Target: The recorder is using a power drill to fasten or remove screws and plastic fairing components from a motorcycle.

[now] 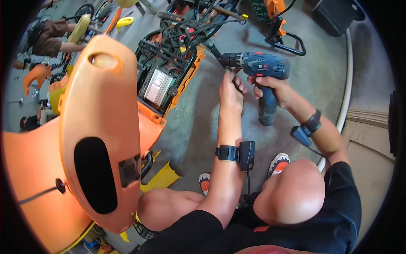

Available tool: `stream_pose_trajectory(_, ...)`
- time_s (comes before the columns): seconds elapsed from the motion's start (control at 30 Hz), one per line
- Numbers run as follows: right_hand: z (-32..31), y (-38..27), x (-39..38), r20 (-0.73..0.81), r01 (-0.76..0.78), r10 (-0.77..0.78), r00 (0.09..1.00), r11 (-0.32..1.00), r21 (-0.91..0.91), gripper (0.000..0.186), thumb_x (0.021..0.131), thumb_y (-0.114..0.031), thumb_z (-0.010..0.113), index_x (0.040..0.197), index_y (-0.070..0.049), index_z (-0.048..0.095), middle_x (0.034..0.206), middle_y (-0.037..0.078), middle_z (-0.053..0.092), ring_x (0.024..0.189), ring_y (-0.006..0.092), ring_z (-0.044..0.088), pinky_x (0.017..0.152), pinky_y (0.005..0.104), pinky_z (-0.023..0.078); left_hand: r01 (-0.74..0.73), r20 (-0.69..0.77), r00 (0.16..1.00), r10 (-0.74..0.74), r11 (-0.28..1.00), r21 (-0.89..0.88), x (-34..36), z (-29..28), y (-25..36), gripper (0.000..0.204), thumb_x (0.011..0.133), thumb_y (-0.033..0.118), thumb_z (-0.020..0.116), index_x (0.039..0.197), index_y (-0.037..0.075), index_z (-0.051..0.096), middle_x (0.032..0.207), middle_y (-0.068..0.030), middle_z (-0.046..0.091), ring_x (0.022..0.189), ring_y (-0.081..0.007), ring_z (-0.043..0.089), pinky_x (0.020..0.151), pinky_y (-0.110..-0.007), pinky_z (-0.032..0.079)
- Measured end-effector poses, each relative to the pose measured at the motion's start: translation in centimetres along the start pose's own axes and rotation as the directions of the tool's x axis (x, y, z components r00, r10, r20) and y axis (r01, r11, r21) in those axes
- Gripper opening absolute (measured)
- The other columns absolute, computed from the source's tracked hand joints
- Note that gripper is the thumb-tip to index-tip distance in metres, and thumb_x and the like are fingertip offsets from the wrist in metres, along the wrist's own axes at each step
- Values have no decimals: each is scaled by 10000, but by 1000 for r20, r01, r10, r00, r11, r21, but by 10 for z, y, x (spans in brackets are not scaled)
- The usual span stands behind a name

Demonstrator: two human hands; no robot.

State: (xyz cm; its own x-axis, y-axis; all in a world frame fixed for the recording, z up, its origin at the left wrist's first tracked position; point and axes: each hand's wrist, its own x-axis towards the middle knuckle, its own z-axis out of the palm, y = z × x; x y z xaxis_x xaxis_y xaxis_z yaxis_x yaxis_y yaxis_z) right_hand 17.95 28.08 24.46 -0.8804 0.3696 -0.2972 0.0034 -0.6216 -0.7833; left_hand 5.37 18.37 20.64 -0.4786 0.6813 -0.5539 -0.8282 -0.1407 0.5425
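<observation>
My right hand (pixel 270 84) grips a dark blue cordless drill (pixel 266 63), held level with its chuck toward the left. My left hand (pixel 232 86) is just under the chuck, its fingers curled; what they hold, if anything, I cannot make out. Past the chuck lies the opened frame of an orange scooter, with tangled black cables (pixel 186 29) and a silver finned box (pixel 158 86). Its orange body panel (pixel 97 101), with a black oval inset, fills much of the left side.
A white pipe (pixel 349 76) runs along the wall at the right. An orange-and-black frame part (pixel 292 40) and a black box (pixel 336 12) lie at the top. Yellow panels (pixel 160 175) lie on the floor beside my legs. Two other people (pixel 55 38) (pixel 29 122) are at the far left.
</observation>
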Motion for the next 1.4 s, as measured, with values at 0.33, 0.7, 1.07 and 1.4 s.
stream_pose_trajectory(0.33,45,85,26,97,121,-160,982,937,326,206,826,-185,550,970,-41,585,730,24,567,689,115,542,690,265,444,-57,-259,950,176,911,409,-24,-7,33,451,985,516,350,878,125,547,581,52,381,403,-66,314,313,-243,210)
stream_pose_trajectory(0.7,38,94,34,84,108,-164,983,882,459,194,826,-153,529,955,-19,582,738,30,567,675,119,544,689,277,460,-39,-258,948,185,874,484,-19,-8,27,437,983,537,365,811,153,481,562,61,323,397,-58,279,330,-223,200)
stream_pose_trajectory(1.07,35,99,38,67,94,-159,985,819,566,195,809,-129,547,968,-18,573,821,27,576,658,113,552,665,284,467,-19,-220,968,119,912,411,-8,-15,33,419,980,499,394,799,135,492,570,32,382,428,-92,427,304,-269,244)
stream_pose_trajectory(1.4,40,100,38,66,51,-107,992,822,568,239,811,-210,552,950,-20,588,688,44,567,654,141,544,686,283,455,-67,-160,982,98,980,187,6,-50,46,333,976,383,475,794,105,455,638,-3,361,568,-160,403,513,-336,388)
